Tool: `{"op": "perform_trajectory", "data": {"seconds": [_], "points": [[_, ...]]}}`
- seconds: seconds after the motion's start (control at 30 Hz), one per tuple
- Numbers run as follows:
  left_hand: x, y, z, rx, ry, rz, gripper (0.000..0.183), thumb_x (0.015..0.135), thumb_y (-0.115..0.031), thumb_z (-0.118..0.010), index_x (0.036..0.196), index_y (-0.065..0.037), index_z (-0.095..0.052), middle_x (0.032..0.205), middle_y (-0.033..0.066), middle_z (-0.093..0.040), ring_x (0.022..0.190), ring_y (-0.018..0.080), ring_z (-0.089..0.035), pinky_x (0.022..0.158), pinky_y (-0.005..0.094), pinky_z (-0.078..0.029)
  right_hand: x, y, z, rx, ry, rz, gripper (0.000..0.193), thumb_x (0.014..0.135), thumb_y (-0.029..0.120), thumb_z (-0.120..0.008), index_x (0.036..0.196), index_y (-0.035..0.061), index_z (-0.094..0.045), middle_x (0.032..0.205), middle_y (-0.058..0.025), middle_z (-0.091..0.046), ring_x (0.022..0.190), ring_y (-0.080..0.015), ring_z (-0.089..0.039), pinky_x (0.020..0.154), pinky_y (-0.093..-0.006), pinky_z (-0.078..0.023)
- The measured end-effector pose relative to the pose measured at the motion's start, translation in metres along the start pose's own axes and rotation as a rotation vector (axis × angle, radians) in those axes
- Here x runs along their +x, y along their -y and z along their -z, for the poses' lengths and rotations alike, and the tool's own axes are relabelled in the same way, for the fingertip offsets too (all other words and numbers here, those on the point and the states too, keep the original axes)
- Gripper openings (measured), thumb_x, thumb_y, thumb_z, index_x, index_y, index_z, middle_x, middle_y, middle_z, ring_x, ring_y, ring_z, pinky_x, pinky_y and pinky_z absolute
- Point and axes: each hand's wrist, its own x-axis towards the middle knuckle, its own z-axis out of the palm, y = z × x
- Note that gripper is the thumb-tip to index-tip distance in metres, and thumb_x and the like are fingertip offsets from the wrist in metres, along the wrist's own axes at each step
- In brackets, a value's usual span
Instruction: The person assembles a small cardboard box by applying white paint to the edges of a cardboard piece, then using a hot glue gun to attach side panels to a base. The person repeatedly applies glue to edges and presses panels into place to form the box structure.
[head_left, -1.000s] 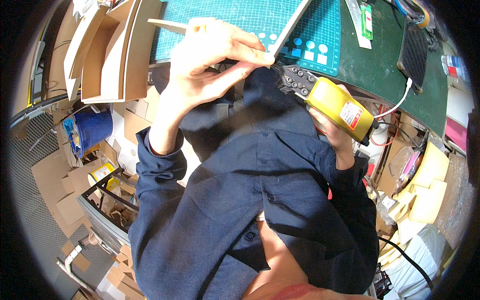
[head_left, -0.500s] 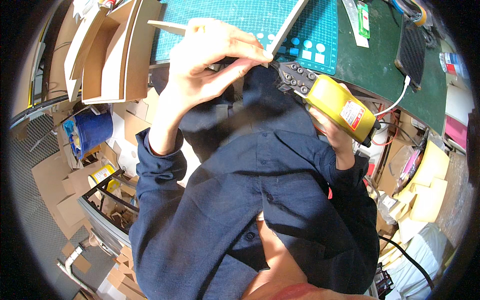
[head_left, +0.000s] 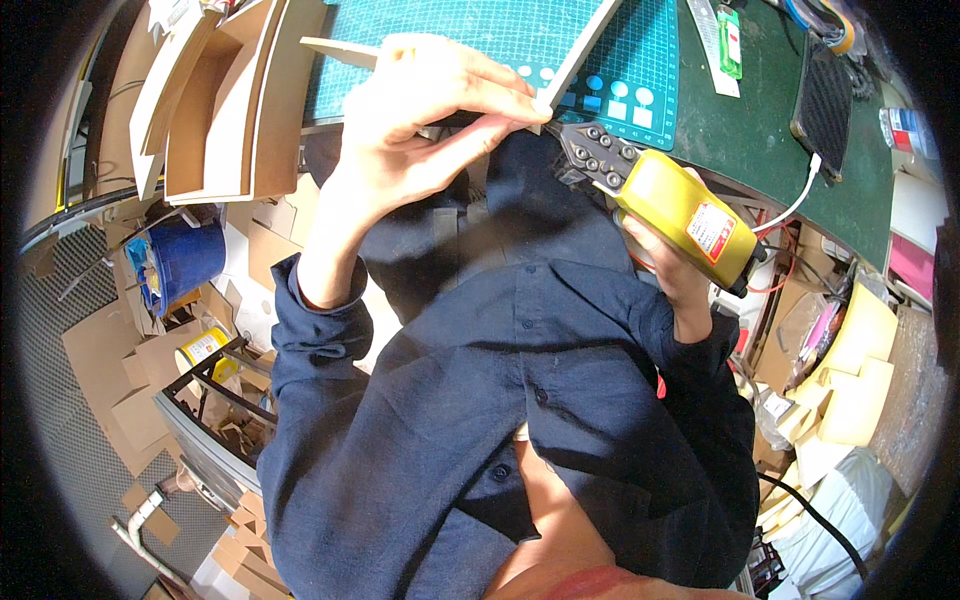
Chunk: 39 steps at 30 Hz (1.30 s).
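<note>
My left hand [head_left: 425,125] pinches the near end of a pale, flat strip [head_left: 582,55] between thumb and fingertips. The strip slants up and right over a teal gridded cutting mat [head_left: 480,22]. Another pale pointed piece [head_left: 340,52] sticks out left from behind that hand; whether it is gripped there is hidden. Below and behind a yellow handheld tool [head_left: 690,215], my right hand [head_left: 668,262] wraps its body, with most fingers covered. The tool's black, bolted metal head points up-left, with its tip right by the pinched end of the strip. Contact between them cannot be made out.
An open cardboard box [head_left: 215,110] stands left of the mat. On the green table [head_left: 770,150] to the right lie a black phone [head_left: 822,105] with a white cable and a green-capped packet [head_left: 729,45]. A blue bin [head_left: 185,255] and cardboard scraps sit lower left.
Almost nothing differs. The tool and my right hand have shifted very slightly right, and the strip's near end has moved slightly with them.
</note>
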Motion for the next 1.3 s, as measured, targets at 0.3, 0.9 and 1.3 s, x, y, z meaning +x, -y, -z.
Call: {"op": "perform_trajectory", "data": {"seconds": [0.3, 0.9, 1.3], "points": [[-0.0015, 0.0007, 0.0001, 0.001, 0.003, 0.006, 0.024, 0.074, 0.004, -0.076, 0.094, -0.007, -0.076, 0.091, 0.0062, -0.075, 0.089, 0.0185, -0.07, 0.083, 0.0299, -0.044, -0.0018, -0.007, -0.0012, -0.013, -0.002, 0.025, 0.042, 0.07, 0.006, -0.086, 0.109, 0.0034, -0.068, 0.104, -0.0054, -0.067, 0.096, -0.0162, -0.065, 0.088, -0.0291, -0.05], [-0.0015, 0.0013, 0.0001, 0.01, -0.001, 0.008, 0.023, 0.073, 0.005, -0.075, 0.093, -0.007, -0.076, 0.091, 0.0047, -0.075, 0.089, 0.0172, -0.07, 0.082, 0.0292, -0.042, 0.0004, -0.0036, -0.0006, 0.043, -0.022, -0.012, 0.041, 0.07, 0.003, -0.087, 0.107, 0.0019, -0.067, 0.102, -0.0054, -0.068, 0.093, -0.0133, -0.066, 0.087, -0.0272, -0.052], [-0.0022, 0.0043, -0.0017, -0.018, -0.02, -0.003, 0.021, 0.076, 0.002, -0.075, 0.095, -0.008, -0.076, 0.091, 0.0041, -0.075, 0.089, 0.0173, -0.07, 0.081, 0.0294, -0.044, -0.0048, -0.0086, -0.0028, 0.137, -0.034, -0.116, 0.045, 0.071, 0.006, -0.087, 0.109, 0.0026, -0.065, 0.101, -0.0043, -0.066, 0.094, -0.0136, -0.064, 0.087, -0.0278, -0.05]]}}
